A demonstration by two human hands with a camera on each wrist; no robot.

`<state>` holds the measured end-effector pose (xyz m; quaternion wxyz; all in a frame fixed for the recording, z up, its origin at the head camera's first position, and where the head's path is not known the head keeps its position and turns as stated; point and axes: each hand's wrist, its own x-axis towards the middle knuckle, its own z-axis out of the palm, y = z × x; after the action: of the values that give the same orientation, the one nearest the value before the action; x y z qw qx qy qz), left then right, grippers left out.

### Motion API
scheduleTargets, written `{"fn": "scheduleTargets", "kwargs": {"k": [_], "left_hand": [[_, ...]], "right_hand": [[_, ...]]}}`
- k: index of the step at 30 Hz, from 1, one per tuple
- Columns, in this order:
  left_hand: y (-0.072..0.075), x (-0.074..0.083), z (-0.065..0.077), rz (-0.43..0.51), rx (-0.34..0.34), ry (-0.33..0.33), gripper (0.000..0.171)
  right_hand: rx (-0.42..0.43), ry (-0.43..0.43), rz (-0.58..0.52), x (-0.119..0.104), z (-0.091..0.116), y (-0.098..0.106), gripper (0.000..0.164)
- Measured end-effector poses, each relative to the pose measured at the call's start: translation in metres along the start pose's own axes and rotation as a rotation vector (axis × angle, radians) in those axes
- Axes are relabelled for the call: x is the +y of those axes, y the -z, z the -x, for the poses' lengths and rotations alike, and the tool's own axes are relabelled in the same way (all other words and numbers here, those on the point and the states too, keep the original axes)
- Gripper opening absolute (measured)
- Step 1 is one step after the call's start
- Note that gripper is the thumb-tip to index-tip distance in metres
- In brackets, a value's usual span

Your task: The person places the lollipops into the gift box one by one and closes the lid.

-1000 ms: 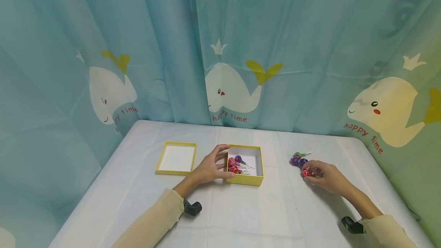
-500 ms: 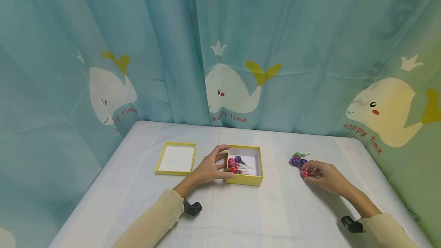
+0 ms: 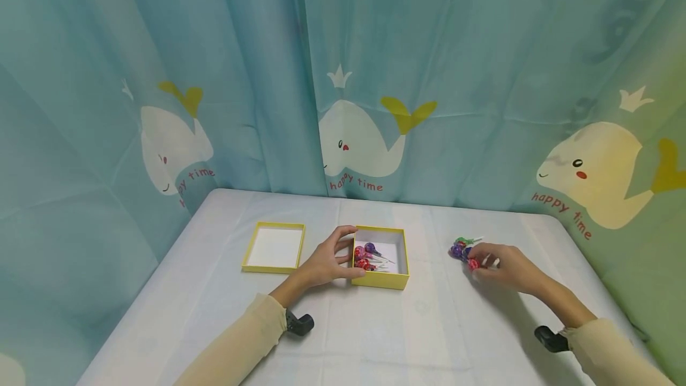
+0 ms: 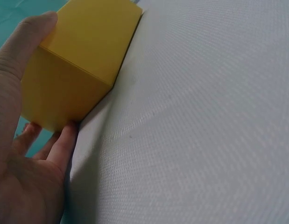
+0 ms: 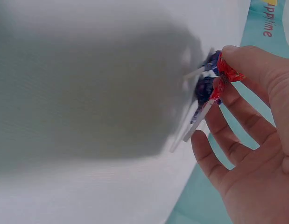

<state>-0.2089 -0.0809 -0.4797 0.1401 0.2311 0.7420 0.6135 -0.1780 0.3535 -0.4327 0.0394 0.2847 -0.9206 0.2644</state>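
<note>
My left hand (image 3: 321, 262) holds the left side of an open yellow box (image 3: 382, 280). Its thumb lies at the front corner and its fingers reach along the side, as the left wrist view also shows. Inside the box lie several wrapped lollipops (image 3: 364, 264), red, pink and purple, sticks pointing right. Over on the right, my right hand (image 3: 506, 267) pinches a red lollipop (image 5: 222, 83) between thumb and fingertips, its white stick slanting down in the right wrist view. Purple lollipops (image 5: 205, 88) sit just behind it, and a green lollipop (image 3: 462, 242) lies at the far side of that pile.
A shallow yellow-edged box lid (image 3: 276, 247) lies inside up, left of the box. White cloth covers the table (image 3: 375, 332). A blue curtain (image 3: 257, 76) with whale prints hangs behind the table's far edge.
My right hand has risen slightly with the red lollipop between its fingers. My left hand, the box and the lid have stayed where they were.
</note>
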Motion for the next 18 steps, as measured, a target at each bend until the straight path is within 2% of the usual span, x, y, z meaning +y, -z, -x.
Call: {"fn": "scheduleTargets", "kwargs": {"k": [5, 12, 18], "left_hand": [[0.0, -0.001, 0.0, -0.003, 0.002, -0.004, 0.093], [0.001, -0.003, -0.001, 0.003, 0.001, -0.016, 0.092], [0.0, -0.002, 0.0, 0.001, 0.002, -0.006, 0.092]], "right_hand": [[-0.003, 0.046, 0.026, -0.004, -0.009, 0.007, 0.023], [-0.044, 0.003, 0.01, -0.018, -0.026, 0.018, 0.023], [-0.031, 0.019, 0.006, -0.029, -0.039, 0.022, 0.021]]}}
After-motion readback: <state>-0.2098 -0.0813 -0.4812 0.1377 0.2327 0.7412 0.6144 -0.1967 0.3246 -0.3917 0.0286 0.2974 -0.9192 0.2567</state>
